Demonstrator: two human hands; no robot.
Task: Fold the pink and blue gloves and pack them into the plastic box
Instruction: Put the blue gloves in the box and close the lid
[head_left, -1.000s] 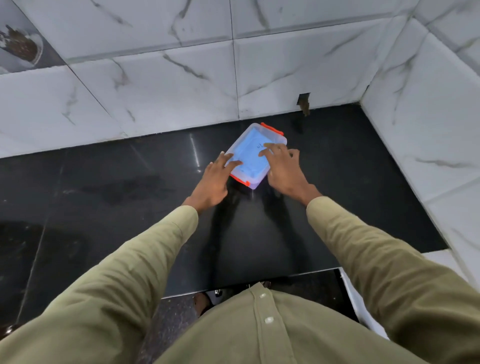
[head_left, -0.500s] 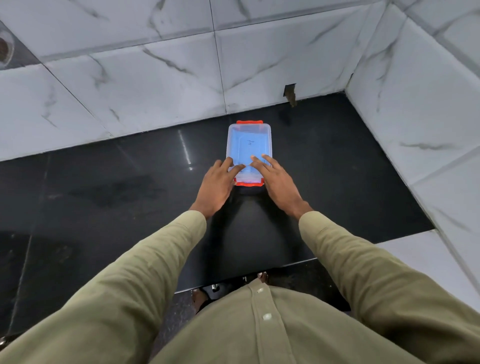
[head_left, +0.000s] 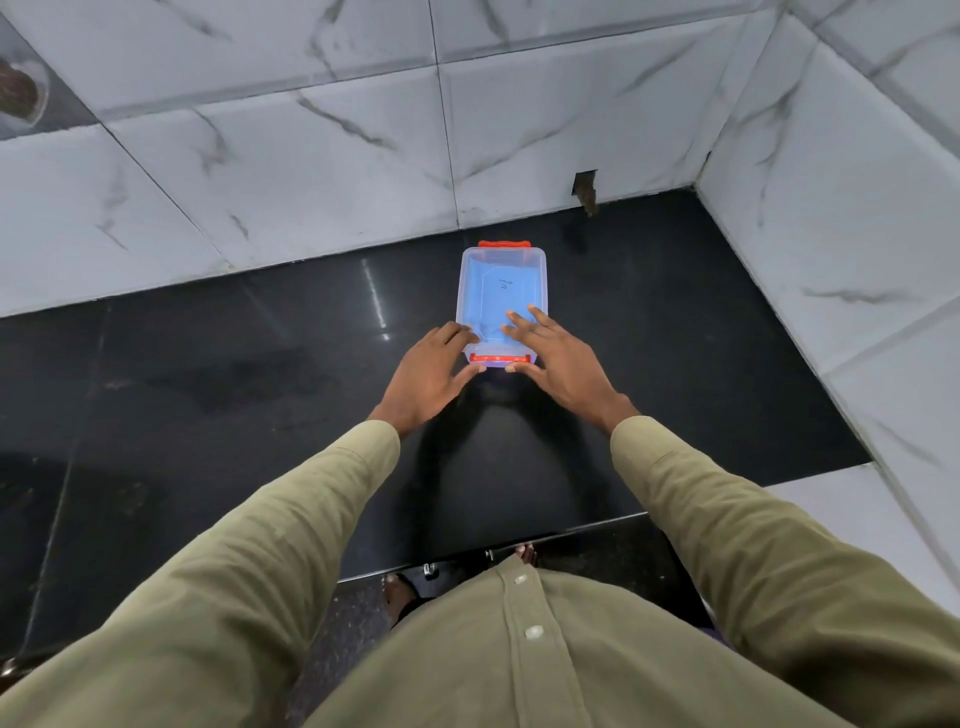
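On the far side of the frame, white marble-look wall tiles with grey veining wrap around the back and the right, meeting in a corner at top right. Below them is the black polished countertop, super glossy, so it picks up a streak of light and dark reflections of the arms. Closest to the camera is the person's olive button-up shirt, with both long sleeves reaching forward.

Smaller stuff now: the plastic box sits flat on the counter toward the back, lid on, long side pointing away from the person. It's clear plastic with an orange clip at the far end and another at the near end. Something blue shows through the lid, pretty sure that's the blue glove packed inside. Can't see any pink from this angle.

Left hand is at the near-left corner of the box, fingers fairly straight and spread against the side, thumb reaching toward the near clip. Right hand is spread wide, fingers lying flat over the near part of the lid, thumb down by the near edge. Neither hand is curled around anything.

Tiny detail: a dark little notch in the wall tile right above the counter.
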